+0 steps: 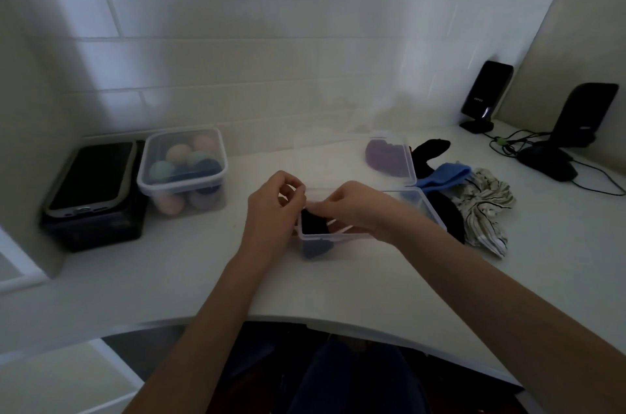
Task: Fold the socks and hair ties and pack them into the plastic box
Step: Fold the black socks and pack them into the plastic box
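Both hands meet over the clear plastic box [366, 230] at the middle of the white bench [189, 271]. The left hand [276, 202] hovers at the box's 9 o'clock edge with its fingers curled and thumb and forefinger drawn close, as if nipping something thin; what it holds, if anything, is too small and blurred to tell. The right hand [355, 207] reaches across the box from 3 o'clock, fingers pressed together and pointing toward the left hand, apparently pushing down on the dark folded sock [313, 225] that sits in the box's left end.

The box's lid [394, 159] lies at 1 o'clock from it, with a purple scrunchie [381, 154] showing through. Beyond and to the right, at 2 to 3 o'clock, wait a black sock [432, 147], a blue sock [447, 174] and a striped scrunchie [484, 210], all loose on the bench. A second lidded tub of pastel balls [183, 169] stands at 10 o'clock.

Everything left to pack is light, soft and limp; it will sag when lifted and spring open after folding. Each sock is likely best pinched at the cuff and toe together, then pressed flat in the box. The scrunchies would squash easily, gripped across the gathered fabric. The thin box could slide, so steadying its rim seems wise.
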### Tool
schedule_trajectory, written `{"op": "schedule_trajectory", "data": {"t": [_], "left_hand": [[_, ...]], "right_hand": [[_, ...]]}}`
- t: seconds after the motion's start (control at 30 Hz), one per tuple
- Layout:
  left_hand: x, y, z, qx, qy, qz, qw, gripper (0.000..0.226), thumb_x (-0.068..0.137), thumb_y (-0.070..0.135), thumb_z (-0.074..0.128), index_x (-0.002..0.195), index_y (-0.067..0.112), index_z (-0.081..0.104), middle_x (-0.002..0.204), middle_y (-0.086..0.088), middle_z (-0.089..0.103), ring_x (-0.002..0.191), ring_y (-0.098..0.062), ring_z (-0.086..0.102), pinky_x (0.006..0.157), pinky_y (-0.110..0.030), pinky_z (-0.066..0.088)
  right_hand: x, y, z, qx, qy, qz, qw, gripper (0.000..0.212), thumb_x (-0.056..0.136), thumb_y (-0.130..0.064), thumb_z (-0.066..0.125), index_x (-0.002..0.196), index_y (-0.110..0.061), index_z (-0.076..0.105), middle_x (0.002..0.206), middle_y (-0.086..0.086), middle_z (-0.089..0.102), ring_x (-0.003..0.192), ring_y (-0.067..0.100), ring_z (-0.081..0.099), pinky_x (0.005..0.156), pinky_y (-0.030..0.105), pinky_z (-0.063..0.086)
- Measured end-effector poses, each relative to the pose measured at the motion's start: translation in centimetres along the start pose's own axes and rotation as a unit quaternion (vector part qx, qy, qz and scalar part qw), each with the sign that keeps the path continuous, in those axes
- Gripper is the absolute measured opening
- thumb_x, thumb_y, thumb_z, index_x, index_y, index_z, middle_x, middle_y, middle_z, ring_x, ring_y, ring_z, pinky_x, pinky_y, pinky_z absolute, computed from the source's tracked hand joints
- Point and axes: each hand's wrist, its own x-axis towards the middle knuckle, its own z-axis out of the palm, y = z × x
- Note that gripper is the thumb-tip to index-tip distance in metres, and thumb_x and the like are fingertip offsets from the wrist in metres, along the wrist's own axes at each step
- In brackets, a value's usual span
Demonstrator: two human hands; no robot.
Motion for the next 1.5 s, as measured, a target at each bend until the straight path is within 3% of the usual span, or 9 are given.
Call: {"op": "schedule_trajectory", "data": {"t": [0.3, 0.6, 0.8, 0.93, 1.03, 1.1, 1.2, 1.37, 1.5], "left_hand": [[-0.1, 0.0, 0.0, 0.001, 0.006, 0.001, 1.0, 0.012, 0.084, 0.013, 0.059, 0.077, 0.022, 0.056, 0.065, 0.005, 0.055, 0.049, -0.004, 0.052, 0.038, -0.008, 0.036], [-0.1, -0.1, -0.2, -0.009, -0.005, -0.009, 1.0, 0.022, 0.083, 0.016, 0.059, 0.07, 0.032, 0.052, 0.064, 0.005, 0.055, 0.049, -0.007, 0.05, 0.038, -0.012, 0.04], [-0.1, 0.1, -0.1, -0.021, -0.005, -0.009, 1.0, 0.022, 0.084, 0.015, 0.059, 0.071, 0.031, 0.052, 0.064, 0.006, 0.056, 0.049, 0.002, 0.052, 0.038, -0.008, 0.037], [-0.1, 0.0, -0.2, -0.02, -0.004, -0.012, 1.0, 0.019, 0.083, 0.014, 0.06, 0.072, 0.028, 0.055, 0.064, 0.005, 0.057, 0.047, 0.001, 0.053, 0.037, -0.011, 0.04], [-0.1, -0.3, -0.3, -0.033, -0.006, -0.022, 0.999, 0.014, 0.083, 0.013, 0.06, 0.075, 0.024, 0.058, 0.064, 0.004, 0.057, 0.044, 0.001, 0.053, 0.036, -0.014, 0.042], [-0.1, -0.4, -0.3, -0.028, -0.004, -0.021, 0.999, 0.012, 0.084, 0.013, 0.06, 0.076, 0.023, 0.059, 0.064, 0.004, 0.057, 0.044, 0.001, 0.052, 0.036, -0.014, 0.042], [-0.1, -0.3, -0.3, -0.02, -0.002, -0.019, 1.0, 0.01, 0.084, 0.012, 0.06, 0.077, 0.02, 0.06, 0.062, 0.005, 0.056, 0.043, 0.002, 0.051, 0.036, -0.015, 0.044], [-0.3, -0.3, -0.3, -0.011, 0.003, -0.013, 1.0, 0.009, 0.084, 0.011, 0.06, 0.08, 0.019, 0.062, 0.064, 0.005, 0.057, 0.046, 0.001, 0.049, 0.038, -0.013, 0.043], [-0.2, -0.3, -0.5, -0.013, 0.021, -0.019, 1.0, 0.007, 0.083, 0.009, 0.062, 0.081, 0.016, 0.065, 0.063, 0.003, 0.06, 0.044, 0.001, 0.051, 0.039, -0.011, 0.04]], "right_hand": [[-0.4, -0.1, 1.1, -0.173, 0.122, -0.121, 0.97, 0.03, 0.072, -0.02, 0.077, 0.09, -0.014, 0.053, 0.092, 0.012, 0.067, 0.083, 0.026, 0.063, 0.069, 0.033, 0.049], [-0.4, -0.2, -1.0, -0.262, -0.06, -0.142, 0.953, 0.031, 0.081, -0.029, 0.069, 0.111, -0.023, 0.069, 0.077, -0.005, 0.064, 0.062, 0.011, 0.059, 0.057, 0.022, 0.047], [0.8, -0.1, -0.4, -0.318, -0.008, -0.143, 0.937, 0.024, 0.075, -0.041, 0.071, 0.098, -0.035, 0.069, 0.084, -0.006, 0.058, 0.079, 0.017, 0.055, 0.075, 0.033, 0.049], [0.0, 0.2, -1.5, -0.271, -0.024, -0.184, 0.945, 0.026, 0.075, -0.043, 0.072, 0.1, -0.033, 0.072, 0.054, -0.02, 0.052, 0.054, 0.001, 0.05, 0.053, 0.018, 0.036], [-0.8, 0.6, -3.1, -0.168, 0.038, -0.228, 0.958, 0.02, 0.084, -0.035, 0.066, 0.095, -0.02, 0.073, 0.038, -0.031, 0.048, 0.04, -0.01, 0.046, 0.04, 0.007, 0.033], [-1.3, 1.1, -4.2, -0.107, 0.094, -0.241, 0.96, 0.019, 0.089, -0.031, 0.06, 0.091, -0.018, 0.074, 0.038, -0.015, 0.049, 0.037, 0.001, 0.041, 0.039, 0.009, 0.029], [-1.8, 2.3, -5.8, -0.038, 0.185, -0.245, 0.951, 0.019, 0.09, -0.027, 0.057, 0.086, -0.019, 0.073, 0.049, -0.003, 0.045, 0.04, 0.006, 0.033, 0.041, 0.014, 0.027], [-1.8, 6.7, -8.5, -0.025, 0.395, -0.18, 0.9, 0.017, 0.091, -0.024, 0.052, 0.091, -0.017, 0.067, 0.074, 0.002, 0.065, 0.057, 0.008, 0.053, 0.052, 0.022, 0.039], [-1.5, 10.8, -10.1, -0.109, 0.342, -0.07, 0.931, 0.017, 0.088, -0.012, 0.057, 0.104, -0.013, 0.063, 0.092, 0.013, 0.066, 0.067, 0.014, 0.055, 0.059, 0.026, 0.043]]}}
